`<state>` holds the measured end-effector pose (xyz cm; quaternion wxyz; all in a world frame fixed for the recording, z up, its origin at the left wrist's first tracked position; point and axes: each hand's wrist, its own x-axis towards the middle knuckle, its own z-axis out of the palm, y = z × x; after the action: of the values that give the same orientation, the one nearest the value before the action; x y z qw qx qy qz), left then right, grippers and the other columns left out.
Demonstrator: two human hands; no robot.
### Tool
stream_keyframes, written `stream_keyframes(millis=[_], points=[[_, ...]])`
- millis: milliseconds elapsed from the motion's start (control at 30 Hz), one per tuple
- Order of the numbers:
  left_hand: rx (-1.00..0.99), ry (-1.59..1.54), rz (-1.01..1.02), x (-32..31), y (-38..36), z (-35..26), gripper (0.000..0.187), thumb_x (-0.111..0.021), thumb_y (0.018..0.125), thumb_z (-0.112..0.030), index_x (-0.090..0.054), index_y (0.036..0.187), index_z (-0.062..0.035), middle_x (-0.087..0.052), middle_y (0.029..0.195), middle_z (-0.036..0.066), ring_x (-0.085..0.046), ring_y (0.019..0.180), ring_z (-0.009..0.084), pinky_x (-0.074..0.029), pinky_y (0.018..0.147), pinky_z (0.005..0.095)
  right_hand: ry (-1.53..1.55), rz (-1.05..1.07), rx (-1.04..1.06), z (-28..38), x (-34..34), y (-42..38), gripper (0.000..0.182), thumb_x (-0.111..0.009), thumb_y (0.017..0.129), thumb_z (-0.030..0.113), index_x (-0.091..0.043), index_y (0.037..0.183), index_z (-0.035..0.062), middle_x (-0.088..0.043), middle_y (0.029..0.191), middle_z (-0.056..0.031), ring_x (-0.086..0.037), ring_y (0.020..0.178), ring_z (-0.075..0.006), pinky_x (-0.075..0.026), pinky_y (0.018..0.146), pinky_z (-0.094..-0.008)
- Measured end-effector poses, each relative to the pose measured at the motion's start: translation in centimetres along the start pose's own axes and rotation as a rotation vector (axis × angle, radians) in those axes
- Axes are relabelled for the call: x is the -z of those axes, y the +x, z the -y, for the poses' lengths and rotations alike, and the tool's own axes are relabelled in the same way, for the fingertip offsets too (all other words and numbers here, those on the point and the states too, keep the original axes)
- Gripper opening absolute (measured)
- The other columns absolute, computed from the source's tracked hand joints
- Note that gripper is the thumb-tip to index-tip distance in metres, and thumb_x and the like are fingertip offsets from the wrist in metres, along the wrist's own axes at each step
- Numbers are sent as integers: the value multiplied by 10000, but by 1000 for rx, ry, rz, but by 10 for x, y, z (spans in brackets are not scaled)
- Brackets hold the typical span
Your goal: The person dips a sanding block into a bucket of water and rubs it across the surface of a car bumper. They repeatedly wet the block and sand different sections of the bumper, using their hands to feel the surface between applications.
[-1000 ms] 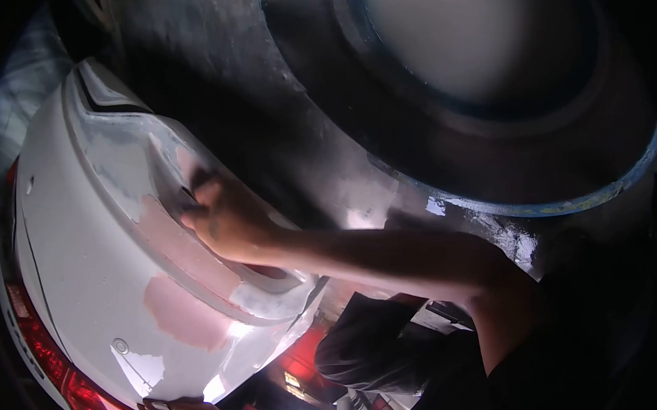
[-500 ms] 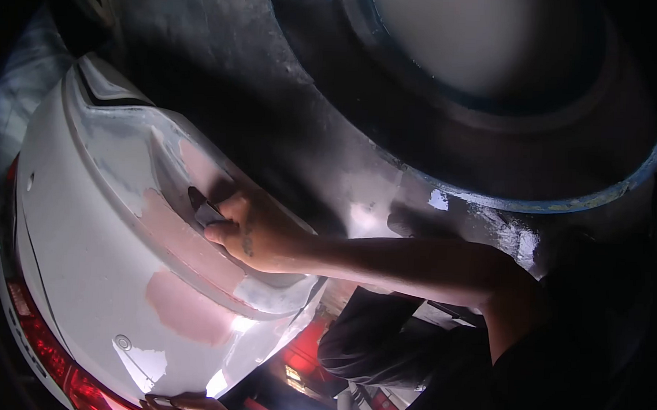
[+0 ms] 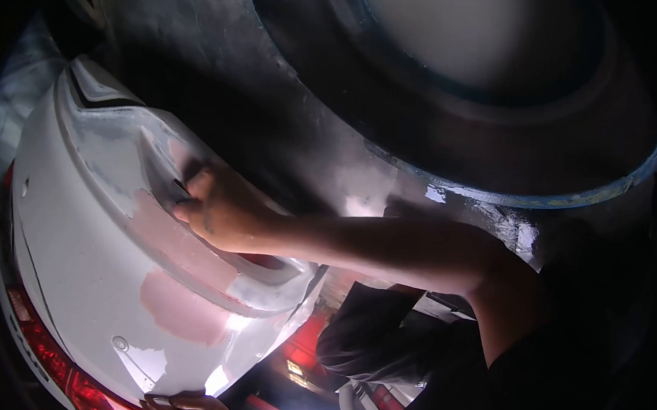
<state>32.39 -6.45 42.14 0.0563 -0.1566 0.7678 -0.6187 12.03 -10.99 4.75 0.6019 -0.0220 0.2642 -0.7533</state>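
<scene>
A white car's rear bumper (image 3: pixel 71 216) fills the left side, with pinkish filler patches (image 3: pixel 185 309) and grey, sanded-looking areas. My right hand (image 3: pixel 222 211) is closed over a small dark flat piece of what looks like sandpaper (image 3: pixel 177 189). It presses this against the recessed part of the bumper beside the upper pink patch; most of the piece is hidden under my fingers. At the bottom edge, my left hand (image 3: pixel 191 406) lies on the bumper close to the red tail light (image 3: pixel 89 396). Its fingers look stretched out, partly cut off by the frame.
A large dark round object with a blue rim (image 3: pixel 548 203) takes up the upper right, above a grey, stained floor (image 3: pixel 337 169). My dark-clothed leg (image 3: pixel 370 331) is bent at lower right. Behind it are a red surface (image 3: pixel 304 343) and pale tubes (image 3: pixel 360 400).
My right hand has slid up and to the left along the recess with the dark piece. The view has shifted slightly. My left hand stays in place.
</scene>
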Motion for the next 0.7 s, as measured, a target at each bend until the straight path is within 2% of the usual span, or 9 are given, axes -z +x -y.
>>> stream_keyframes(millis=[167, 267, 333, 400, 467, 500, 533, 600, 700], points=[[21, -6, -9, -3, -3, 0, 516, -318, 1092, -338, -551, 1440, -36, -518, 1484, 191, -495, 1370, 367, -383, 1114, 580, -212, 72, 99, -7, 11, -1, 286, -703, 928, 226, -735, 900, -57, -686, 1034, -241, -673, 1030, -348, -503, 925, -407], [5, -1, 7, 1, 0, 5, 515, -318, 1092, -334, -550, 1441, -35, -519, 1482, 191, -496, 1369, 367, -384, 1113, 580, -48, -3, -58, 10, 3, 4, 278, -698, 930, 222, -741, 936, -53, -686, 1047, -249, -675, 1033, -340, -503, 926, -412], [6, 9, 5, 3, 0, 5, 514, -318, 1091, -332, -549, 1442, -35, -520, 1481, 191, -496, 1369, 367, -384, 1113, 580, -35, 80, -61, 3, 11, -6, 273, -756, 847, 201, -720, 872, -68, -666, 970, -262, -660, 1032, -374, -512, 938, -444], [13, -4, 2, -2, 0, 5, 513, -318, 1091, -329, -548, 1442, -35, -521, 1480, 191, -497, 1368, 367, -384, 1113, 580, -85, 157, -45, -1, 19, -16, 291, -766, 840, 228, -723, 877, -58, -665, 1040, -257, -654, 1063, -371, -510, 954, -438], [30, -4, -10, -5, -6, 1, 512, -317, 1090, -327, -547, 1443, -34, -522, 1479, 190, -497, 1367, 367, -385, 1112, 580, -215, 129, -19, 1, 20, -12, 294, -706, 923, 234, -727, 961, -57, -681, 1092, -262, -677, 1067, -348, -499, 962, -415], [33, -6, -7, -5, -6, 3, 512, -317, 1090, -326, -546, 1444, -34, -523, 1479, 190, -497, 1367, 367, -385, 1112, 580, -208, -76, 138, 7, 9, -6, 323, -703, 926, 247, -712, 1037, -57, -682, 1103, -262, -674, 1071, -359, -495, 979, -420], [25, -3, 0, -3, -6, 6, 512, -317, 1090, -324, -546, 1444, -34, -523, 1478, 190, -498, 1367, 367, -385, 1112, 580, -118, 32, -24, 7, 12, 3, 352, -694, 935, 257, -694, 1096, -56, -689, 1097, -253, -675, 1063, -362, -499, 965, -423], [27, 7, 5, 2, -5, 9, 511, -317, 1090, -322, -545, 1445, -33, -524, 1477, 190, -498, 1366, 367, -386, 1111, 580, -5, 121, -139, 12, 22, -6, 344, -690, 940, 258, -701, 1072, -60, -692, 1093, -248, -679, 1055, -356, -503, 944, -426], [28, 16, 6, -2, -6, 8, 516, -316, 1092, -332, -542, 1442, -28, -534, 1466, 187, -500, 1362, 370, -391, 1110, 578, -125, 197, 11, -11, 27, -27, 323, -685, 941, 249, -708, 1031, -60, -699, 1042, -248, -694, 1003, -350, -513, 904, -429]])
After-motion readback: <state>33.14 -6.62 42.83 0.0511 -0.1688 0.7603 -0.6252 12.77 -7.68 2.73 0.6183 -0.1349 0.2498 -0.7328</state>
